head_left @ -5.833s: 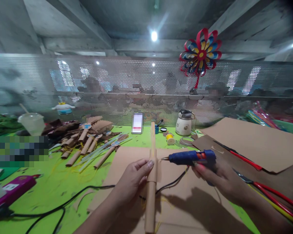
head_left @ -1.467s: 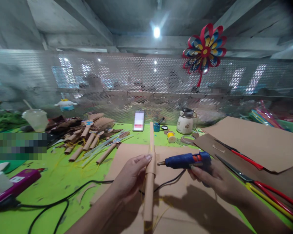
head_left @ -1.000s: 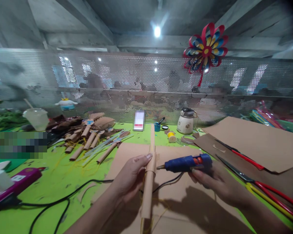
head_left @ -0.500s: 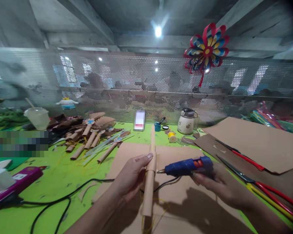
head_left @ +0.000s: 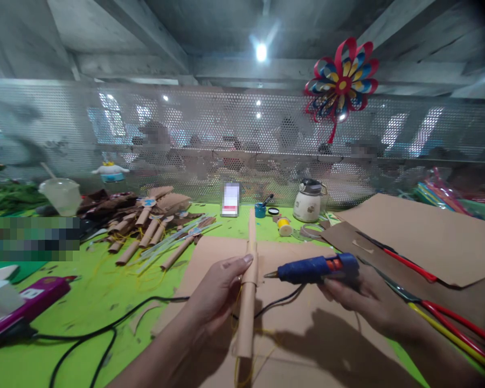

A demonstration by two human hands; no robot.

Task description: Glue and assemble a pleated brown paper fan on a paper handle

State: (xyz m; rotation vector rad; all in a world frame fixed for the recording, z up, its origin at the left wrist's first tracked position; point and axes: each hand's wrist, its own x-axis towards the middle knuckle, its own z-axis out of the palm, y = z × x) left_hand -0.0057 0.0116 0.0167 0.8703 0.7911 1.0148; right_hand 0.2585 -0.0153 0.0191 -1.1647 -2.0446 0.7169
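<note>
My left hand (head_left: 216, 293) is closed round a long rolled brown paper tube (head_left: 247, 302), holding it nearly upright over a brown cardboard sheet (head_left: 299, 323). A paper band wraps the tube at my fingertips. My right hand (head_left: 361, 302) grips a blue hot glue gun (head_left: 317, 268) with an orange trigger. Its metal nozzle points left and stands a short way right of the tube, not touching it. The gun's black cord (head_left: 105, 337) runs left across the green table.
A pile of rolled paper tubes and clear glue sticks (head_left: 153, 231) lies at the left. A phone (head_left: 230, 199), a white jar (head_left: 307, 203) and yellow thread (head_left: 283, 227) stand at the back. Red-handled scissors (head_left: 436, 315) lie on cardboard at the right. A pinwheel (head_left: 341, 75) hangs on the mesh screen.
The glue gun's nozzle touched the tube half a second ago and has now drawn back a little to the right. My left hand and the tube have hardly moved.
</note>
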